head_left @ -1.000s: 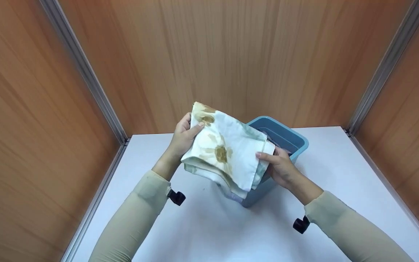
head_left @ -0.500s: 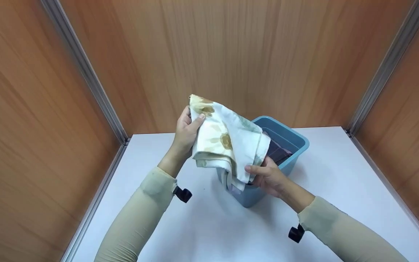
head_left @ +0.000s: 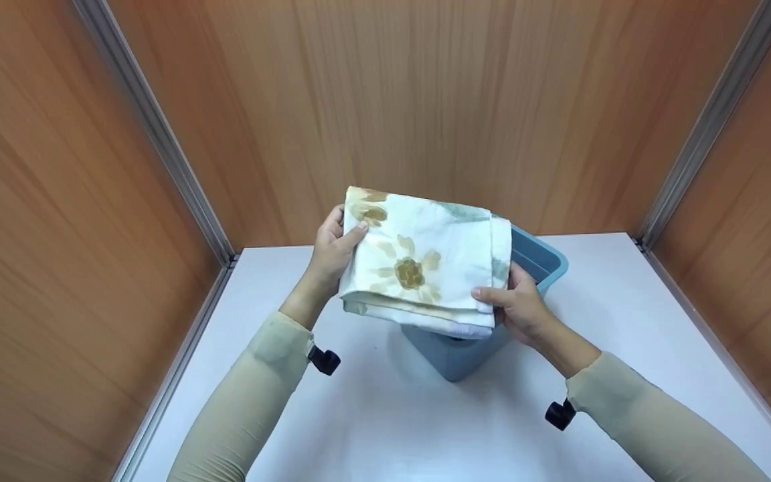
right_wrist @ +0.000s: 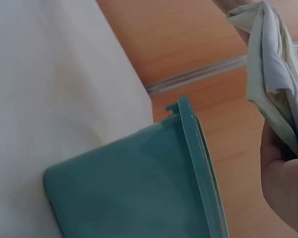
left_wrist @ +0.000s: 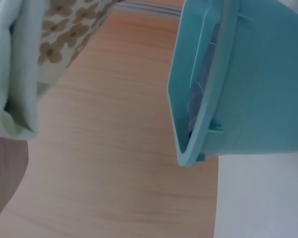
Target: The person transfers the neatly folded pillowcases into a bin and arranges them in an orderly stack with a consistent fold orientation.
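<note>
A folded white cloth with brown and tan flowers and pale green patches is held up above the table. My left hand grips its left edge, thumb on the front face and fingers behind. On the right edge, my right hand pinches the lower corner between thumb and fingers. Behind and below the cloth stands a blue plastic bin, partly covered by it in the head view. Dark fabric shows inside the bin in the left wrist view. The right wrist view shows the cloth's folded layers edge-on.
The bin rests on a white table. Wood-grain panels enclose the table at the back and on both sides, with grey metal strips at the corners. Each sleeve carries a small black wrist camera.
The cloth sagged and bunched half a second ago, and now it is spread flatter. My right hand has moved up and right, my left hand slightly down and left. The bin has stayed put.
</note>
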Demonstrator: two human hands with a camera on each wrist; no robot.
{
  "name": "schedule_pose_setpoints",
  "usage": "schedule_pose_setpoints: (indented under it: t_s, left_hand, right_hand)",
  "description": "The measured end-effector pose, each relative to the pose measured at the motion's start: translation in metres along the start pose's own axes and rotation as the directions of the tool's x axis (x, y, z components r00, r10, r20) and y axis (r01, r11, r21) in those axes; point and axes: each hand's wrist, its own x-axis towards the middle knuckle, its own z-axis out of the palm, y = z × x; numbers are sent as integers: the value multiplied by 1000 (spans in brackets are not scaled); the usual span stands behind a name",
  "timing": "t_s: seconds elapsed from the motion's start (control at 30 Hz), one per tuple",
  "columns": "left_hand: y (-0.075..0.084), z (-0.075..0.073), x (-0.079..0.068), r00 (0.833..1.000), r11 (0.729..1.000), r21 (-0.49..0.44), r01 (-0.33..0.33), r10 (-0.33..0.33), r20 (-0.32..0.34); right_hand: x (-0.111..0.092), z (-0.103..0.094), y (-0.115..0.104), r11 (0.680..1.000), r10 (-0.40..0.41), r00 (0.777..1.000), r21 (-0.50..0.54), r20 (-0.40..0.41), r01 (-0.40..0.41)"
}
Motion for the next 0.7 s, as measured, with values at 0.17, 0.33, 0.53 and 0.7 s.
schedule_pose_setpoints:
  t_s: [0.17,0.33,0.53,0.7]
  left_hand:
    - [-8,-4,0,999,999,-15,47,-46,21]
    - [-14,-7,2,993,990,-86,116,-114,28]
    - [-21,-5,6,975,974,-49,223,-223,20]
    - [-26,7,10,962,961,37,273,-273,-3]
  right_hand:
    - [7,-12,-10,995,-60,997,-78,-42,56]
    - [14,-23,-21,987,-107,988,-133,-111,92]
    - [23,-40,-34,968,-146,969,-231,-197,99]
    - [32,-53,-43,955,-167,945,-284,-283,84]
